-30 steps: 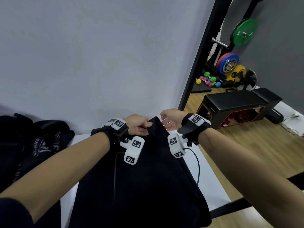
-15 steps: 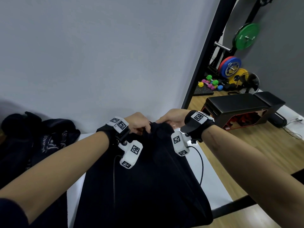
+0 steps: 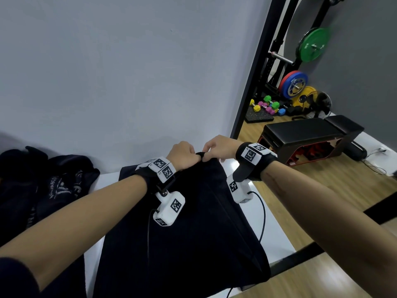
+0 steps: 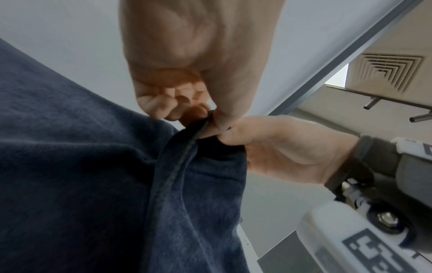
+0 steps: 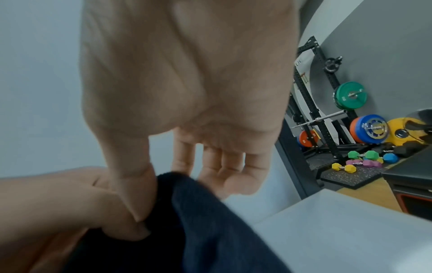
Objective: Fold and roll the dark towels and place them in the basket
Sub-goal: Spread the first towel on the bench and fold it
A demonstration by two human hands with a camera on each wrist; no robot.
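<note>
The two hands have come closer together and are now touching at the top of the towel (image 3: 193, 211). The left hand (image 3: 182, 154) is pinching its edge, and the right hand (image 3: 219, 148) is pinching it too. The towel is hanging down over the white table (image 3: 272, 231). More dark towels (image 3: 49, 186) are lying in a heap to the left.

Both hands (image 3: 181, 154) (image 3: 219, 148) raised together, fingertips pinching, knuckles touching

Dark navy towel (image 3: 189, 233), top corners gathered, draping over white table (image 3: 272, 233)
</note>
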